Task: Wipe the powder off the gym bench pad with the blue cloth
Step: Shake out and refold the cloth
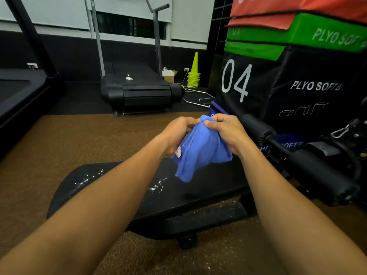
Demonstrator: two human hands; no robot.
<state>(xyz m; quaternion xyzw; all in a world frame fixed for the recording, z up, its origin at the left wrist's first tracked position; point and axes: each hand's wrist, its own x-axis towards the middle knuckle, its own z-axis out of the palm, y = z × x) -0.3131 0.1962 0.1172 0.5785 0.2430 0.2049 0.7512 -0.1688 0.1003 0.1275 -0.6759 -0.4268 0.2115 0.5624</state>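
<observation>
Both hands, left hand (179, 133) and right hand (226, 132), pinch the cloth's (200, 153) top at frame centre; it hangs lengthwise downward. Powder (156, 186) speckles the pad (208, 187), which runs lower left to right.

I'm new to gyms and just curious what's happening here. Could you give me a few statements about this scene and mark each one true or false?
1. Both hands hold the blue cloth above the bench pad. True: the left hand and right hand pinch its top edge.
2. The pad is already wiped clean. False: white powder still lies on it in patches.
3. The cloth is pressed flat on the pad. False: it hangs from the hands, off the surface.
4. A stack of yellow-green cones stands by the far wall. True.
5. The big black soft box beside the bench is marked 07. False: it reads 04.
</observation>
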